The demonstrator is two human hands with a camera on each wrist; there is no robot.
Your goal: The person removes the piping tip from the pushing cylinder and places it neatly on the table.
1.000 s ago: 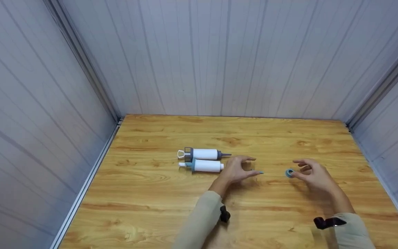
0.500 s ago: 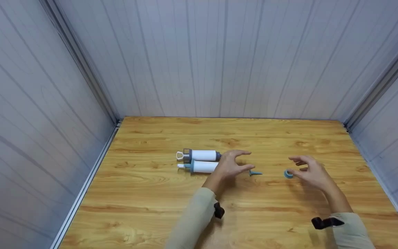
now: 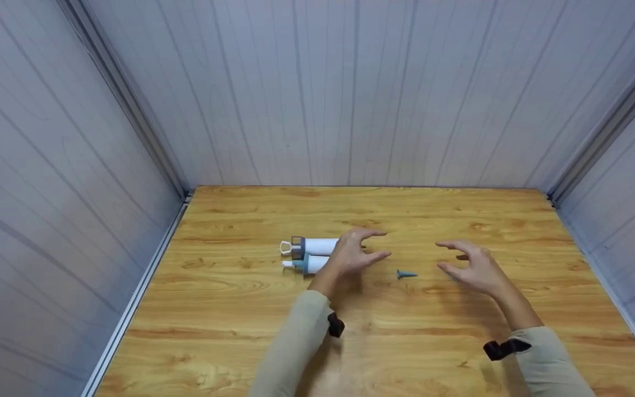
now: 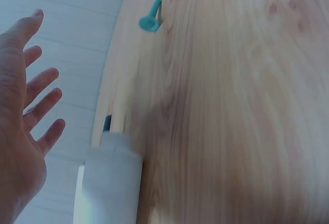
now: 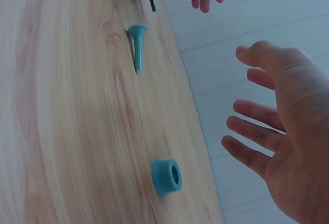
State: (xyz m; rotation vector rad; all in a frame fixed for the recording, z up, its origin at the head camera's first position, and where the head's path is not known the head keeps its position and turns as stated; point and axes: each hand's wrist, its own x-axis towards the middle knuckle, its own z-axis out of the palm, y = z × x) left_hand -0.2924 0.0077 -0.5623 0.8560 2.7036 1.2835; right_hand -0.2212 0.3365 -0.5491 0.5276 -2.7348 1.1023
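Note:
My left hand (image 3: 350,255) hovers over the front ends of two syringe-like tubes, fingers spread, holding nothing. The far tube (image 3: 319,246) has a white barrel, dark grey fittings and a white pull handle. Beside it, the near tube (image 3: 315,265) has a teal flange; its white barrel end shows in the left wrist view. A slim teal nozzle (image 3: 406,274) lies on the table between the hands. My right hand (image 3: 474,270), also holding nothing, is raised with its fingers apart. Below it a teal ring cap (image 5: 164,176) lies on its side, mostly hidden in the head view.
The wood-grain table (image 3: 229,325) runs back to a pale panelled wall (image 3: 328,94). Side panels close it in at left and right. In the right wrist view, the grey nozzle tip (image 5: 151,0) of the far tube points toward the teal nozzle.
My left hand has drawn back left from the teal nozzle, leaving it in full view, and now covers the tubes' front ends. My right hand has shifted left and off the ring cap.

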